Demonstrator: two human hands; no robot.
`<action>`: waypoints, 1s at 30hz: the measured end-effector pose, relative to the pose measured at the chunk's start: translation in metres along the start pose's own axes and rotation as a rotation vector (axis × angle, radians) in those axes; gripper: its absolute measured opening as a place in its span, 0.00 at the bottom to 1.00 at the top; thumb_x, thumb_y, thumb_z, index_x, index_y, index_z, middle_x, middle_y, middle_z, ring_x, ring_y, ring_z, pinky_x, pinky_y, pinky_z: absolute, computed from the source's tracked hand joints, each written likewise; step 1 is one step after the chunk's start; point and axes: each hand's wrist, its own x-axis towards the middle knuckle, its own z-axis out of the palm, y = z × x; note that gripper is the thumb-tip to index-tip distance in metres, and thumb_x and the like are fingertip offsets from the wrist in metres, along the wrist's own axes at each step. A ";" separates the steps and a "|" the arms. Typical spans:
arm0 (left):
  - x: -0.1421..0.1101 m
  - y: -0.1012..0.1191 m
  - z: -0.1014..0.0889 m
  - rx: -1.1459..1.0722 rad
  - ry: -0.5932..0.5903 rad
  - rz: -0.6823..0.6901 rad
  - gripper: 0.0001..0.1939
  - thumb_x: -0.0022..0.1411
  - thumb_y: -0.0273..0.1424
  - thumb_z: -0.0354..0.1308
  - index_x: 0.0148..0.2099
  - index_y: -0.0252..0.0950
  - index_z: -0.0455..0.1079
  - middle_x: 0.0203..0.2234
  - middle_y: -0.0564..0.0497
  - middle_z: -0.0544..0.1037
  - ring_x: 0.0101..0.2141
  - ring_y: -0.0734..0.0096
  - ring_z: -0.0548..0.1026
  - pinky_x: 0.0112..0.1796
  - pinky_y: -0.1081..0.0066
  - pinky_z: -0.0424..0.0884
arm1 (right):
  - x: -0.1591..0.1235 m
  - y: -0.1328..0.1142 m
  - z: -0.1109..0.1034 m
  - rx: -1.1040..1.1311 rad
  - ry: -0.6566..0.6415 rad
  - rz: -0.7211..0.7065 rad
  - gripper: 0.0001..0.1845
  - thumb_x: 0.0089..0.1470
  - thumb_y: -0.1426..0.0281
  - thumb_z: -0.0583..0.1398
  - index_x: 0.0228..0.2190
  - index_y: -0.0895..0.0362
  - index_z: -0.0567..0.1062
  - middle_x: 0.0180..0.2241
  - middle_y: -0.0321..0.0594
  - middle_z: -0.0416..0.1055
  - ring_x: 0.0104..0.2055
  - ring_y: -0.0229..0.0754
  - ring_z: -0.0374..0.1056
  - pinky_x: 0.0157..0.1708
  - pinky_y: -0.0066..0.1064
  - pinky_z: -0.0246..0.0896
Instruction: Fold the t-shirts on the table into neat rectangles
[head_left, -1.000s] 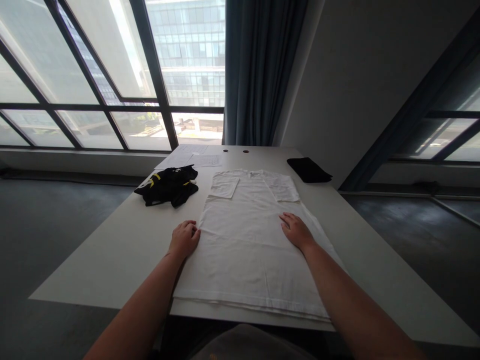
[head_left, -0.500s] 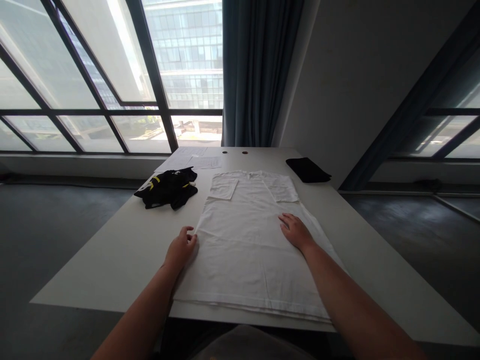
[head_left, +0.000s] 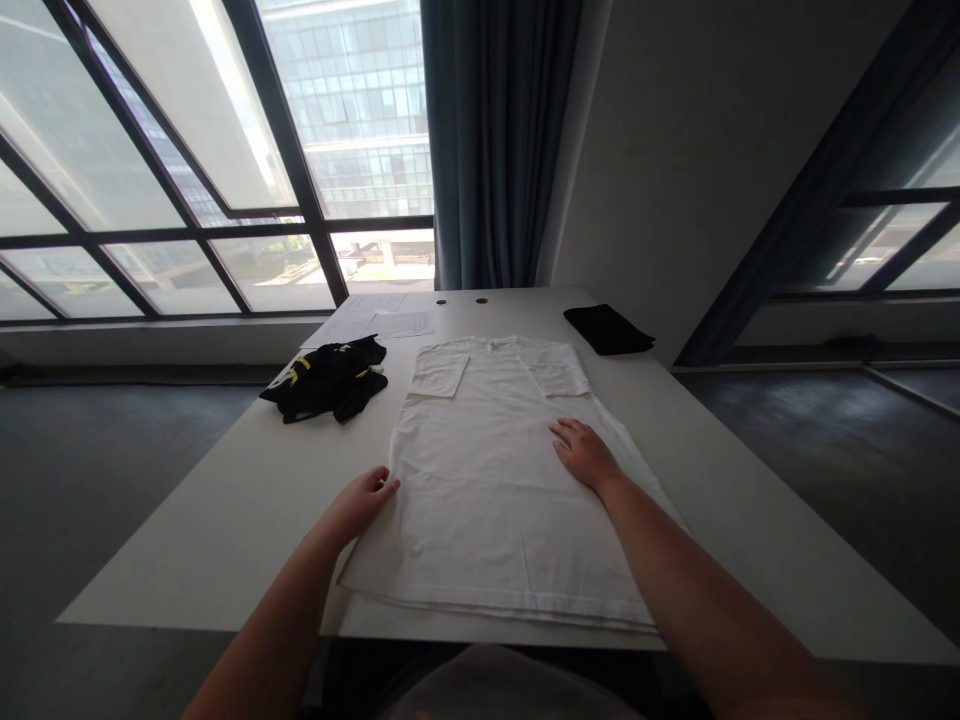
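A white T-shirt (head_left: 487, 470) lies flat on the white table (head_left: 225, 520), neck away from me and both sleeves folded in over the chest. My left hand (head_left: 358, 502) rests on its side at the shirt's left edge, with loosely stretched fingers whose tips touch the hem line. My right hand (head_left: 582, 453) lies palm down on the right half of the shirt, fingers spread flat. Neither hand holds anything.
A crumpled black garment with yellow marks (head_left: 326, 378) sits left of the shirt. A folded black cloth (head_left: 607, 329) lies at the far right, and sheets of paper (head_left: 386, 322) at the far end. Windows and a dark curtain (head_left: 487, 150) stand behind the table.
My left hand has uncurled from a loose fist and slid a little back toward me along the shirt's left edge. The right hand stays flat in place.
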 end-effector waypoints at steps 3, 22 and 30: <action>-0.003 0.019 0.002 -0.021 -0.018 0.097 0.20 0.63 0.51 0.50 0.35 0.39 0.68 0.30 0.52 0.77 0.36 0.61 0.74 0.38 0.68 0.68 | 0.000 0.000 0.000 0.010 -0.001 0.014 0.23 0.62 0.68 0.57 0.56 0.58 0.78 0.61 0.51 0.69 0.62 0.52 0.65 0.66 0.42 0.56; 0.025 0.123 0.070 0.055 -0.106 0.353 0.12 0.67 0.41 0.54 0.39 0.40 0.72 0.45 0.49 0.76 0.40 0.66 0.75 0.45 0.69 0.69 | 0.000 -0.004 -0.007 0.017 -0.049 0.045 0.25 0.62 0.68 0.58 0.59 0.58 0.76 0.62 0.50 0.68 0.63 0.51 0.64 0.66 0.40 0.54; 0.019 0.150 0.107 0.223 -0.216 0.436 0.10 0.68 0.39 0.55 0.40 0.41 0.74 0.47 0.48 0.77 0.41 0.64 0.78 0.47 0.68 0.71 | 0.000 -0.006 -0.008 0.021 -0.041 0.048 0.24 0.62 0.68 0.59 0.58 0.57 0.77 0.61 0.49 0.69 0.62 0.50 0.64 0.66 0.39 0.54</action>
